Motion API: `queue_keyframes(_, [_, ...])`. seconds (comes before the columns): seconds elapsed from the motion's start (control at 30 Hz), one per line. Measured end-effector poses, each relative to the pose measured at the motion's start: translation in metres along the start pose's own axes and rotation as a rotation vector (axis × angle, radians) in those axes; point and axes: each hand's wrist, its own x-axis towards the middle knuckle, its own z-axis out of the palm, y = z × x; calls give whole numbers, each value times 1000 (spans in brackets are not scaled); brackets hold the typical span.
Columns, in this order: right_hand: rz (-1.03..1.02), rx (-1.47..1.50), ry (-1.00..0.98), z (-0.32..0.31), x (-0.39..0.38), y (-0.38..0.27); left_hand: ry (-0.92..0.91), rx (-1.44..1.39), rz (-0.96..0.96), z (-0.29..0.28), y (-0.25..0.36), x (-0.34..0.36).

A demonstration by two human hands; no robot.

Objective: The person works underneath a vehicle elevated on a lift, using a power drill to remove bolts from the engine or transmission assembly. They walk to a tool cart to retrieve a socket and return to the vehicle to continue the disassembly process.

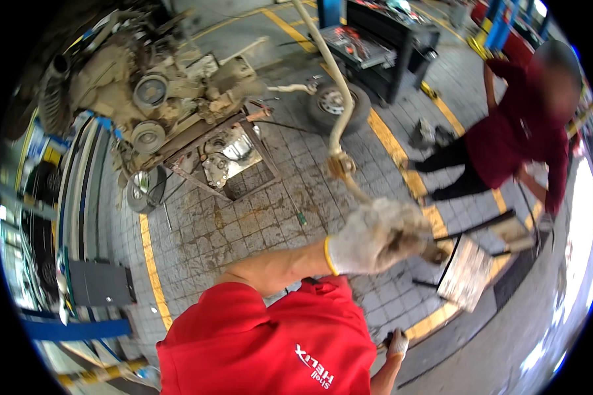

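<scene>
My left hand [385,237], in a dirty white glove, is closed around the lower end of a long, bent, beige metal bar [344,118]. The bar runs up to the top of the view, with a rusty bracket [341,166] on it above my hand. My right hand [396,343], in a glove with a white cuff, is low at the right beside my red-clad body; its fingers are too small and shadowed to tell what, if anything, they hold.
A dirty engine [112,85] rests on a metal frame [270,164] at upper left, wheels [333,102] beside it. A black tool cart [402,59] stands behind. A person [514,138] in maroon stands at right, near a low board-topped stand [464,270]. A grey cabinet [99,283] is at left.
</scene>
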Motion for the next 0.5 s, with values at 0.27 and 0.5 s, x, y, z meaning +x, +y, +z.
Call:
queue_keyframes(0.27, [-157,-338,-374,94,138,-171,-53,-193,-372,-7,20,9])
queue_keyframes(0.5, [-312,-531,-1708,228,-57,-439,49,-542,-823,-38,32,-20])
